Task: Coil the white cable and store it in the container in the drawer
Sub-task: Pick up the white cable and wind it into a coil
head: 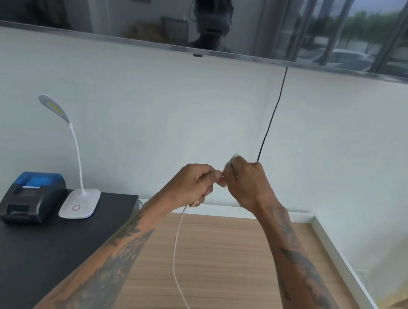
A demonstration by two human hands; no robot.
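Note:
Both hands are raised in front of the wall, close together. My left hand (195,183) is closed around the thin white cable (175,248), which hangs from under its fingers down to the wooden desk and loops at the bottom edge of the view. My right hand (244,182) is fisted on a small bundle of the same cable, with a bit of white showing above its knuckles. The fingertips of both hands meet between them. No drawer or container is in view.
A wooden desk (236,261) with a white raised rim (339,260) lies below. On a black surface (17,260) to the left stand a blue-black small printer (33,197) and a white desk lamp (80,203). A black cord (271,119) hangs from the wall screen (215,14).

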